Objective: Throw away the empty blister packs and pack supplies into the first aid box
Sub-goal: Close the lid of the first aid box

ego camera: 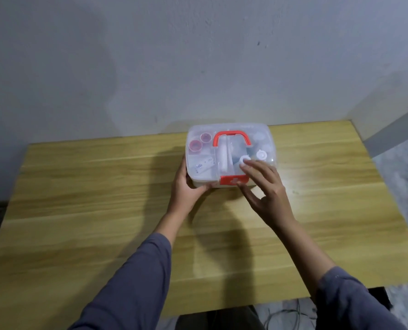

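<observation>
First aid box (230, 154), lid closed, at upper centre of the worktop (79, 198) near its far edge. Left hand (186, 186) clasps the box's lower-left corner; right hand (265, 189), fingers spread, rests on the lid beside the red latch (234, 180). Worktop bare around.

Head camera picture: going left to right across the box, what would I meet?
Left hand gripping the first aid box's left corner → two red-rimmed rolls under the clear lid → red handle → white round caps; the right hand overlaps the front.

Clear first aid box (265, 139), red handle (231, 138), yellow wood-grain table (102, 186)
</observation>
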`<state>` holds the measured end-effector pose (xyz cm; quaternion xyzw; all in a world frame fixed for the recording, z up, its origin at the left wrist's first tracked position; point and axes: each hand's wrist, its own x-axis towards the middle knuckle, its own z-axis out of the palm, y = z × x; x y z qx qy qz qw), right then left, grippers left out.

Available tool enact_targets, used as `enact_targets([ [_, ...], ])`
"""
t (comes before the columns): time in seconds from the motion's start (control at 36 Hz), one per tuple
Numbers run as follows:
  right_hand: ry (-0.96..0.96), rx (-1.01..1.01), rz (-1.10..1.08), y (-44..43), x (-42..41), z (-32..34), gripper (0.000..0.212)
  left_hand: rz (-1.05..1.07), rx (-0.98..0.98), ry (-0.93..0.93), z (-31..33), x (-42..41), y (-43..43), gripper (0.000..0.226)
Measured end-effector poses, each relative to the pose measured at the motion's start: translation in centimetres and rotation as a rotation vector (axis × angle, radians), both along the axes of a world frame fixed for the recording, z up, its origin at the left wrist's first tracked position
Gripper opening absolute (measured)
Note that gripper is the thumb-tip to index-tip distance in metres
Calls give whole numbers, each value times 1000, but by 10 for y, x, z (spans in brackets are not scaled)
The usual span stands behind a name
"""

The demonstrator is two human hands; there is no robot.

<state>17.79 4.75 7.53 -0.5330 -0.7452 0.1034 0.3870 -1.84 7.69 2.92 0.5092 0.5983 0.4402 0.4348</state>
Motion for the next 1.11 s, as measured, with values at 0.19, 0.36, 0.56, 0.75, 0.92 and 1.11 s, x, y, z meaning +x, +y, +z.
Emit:
enact_targets([
  [0.19, -282, -40, -68, 22, 1, -6, 56, -1, -20, -7, 0, -1, 0, 95],
  [0.36, -243, 1, -92, 24, 0, -15, 53, -5, -3, 7, 0, 1, 0, 91],
  [0.56, -284, 1, -112, 26, -2, -17, 52, -15, 19, 26, -1, 1, 4, 86],
  [0.75, -242, -59, -71, 26, 1, -6, 51, -85, -31, 26, 4, -2, 1, 101],
  [0.92, -9, -187, -190, 25, 0, 9, 62, -119, -120, -42, 15, -6, -10, 114],
  [1.11, 340, -438, -284, 30, 0, 6, 77, -90, -114, -16, 37, 7, 10, 90],
])
